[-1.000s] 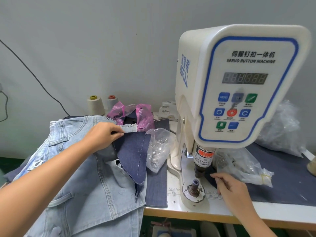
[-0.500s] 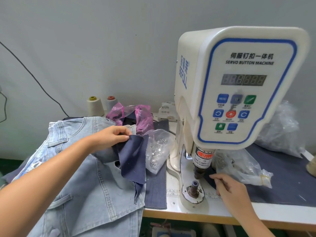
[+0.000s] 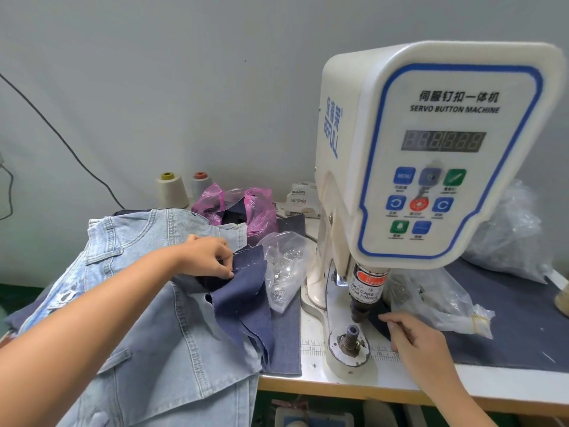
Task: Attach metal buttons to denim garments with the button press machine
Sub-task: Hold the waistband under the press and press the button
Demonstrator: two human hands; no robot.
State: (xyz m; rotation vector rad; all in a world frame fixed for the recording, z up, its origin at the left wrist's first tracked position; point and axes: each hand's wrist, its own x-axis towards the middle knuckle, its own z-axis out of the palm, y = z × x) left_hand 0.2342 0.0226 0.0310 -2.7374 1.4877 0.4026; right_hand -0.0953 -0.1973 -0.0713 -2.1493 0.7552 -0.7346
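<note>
Left hand (image 3: 204,257) pinched on dark denim scrap (image 3: 243,291) for feeding; right hand (image 3: 418,340) curled beside lower die (image 3: 352,334), contents unclear.

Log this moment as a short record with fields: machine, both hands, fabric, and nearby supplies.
machine: white servo button machine, lower die bare
left hand: pinching dark denim piece atop light denim garment
right hand: fingers closed at dark cloth edge beside the die
supplies: clear bag of metal buttons, pink bag, two thread cones
</note>
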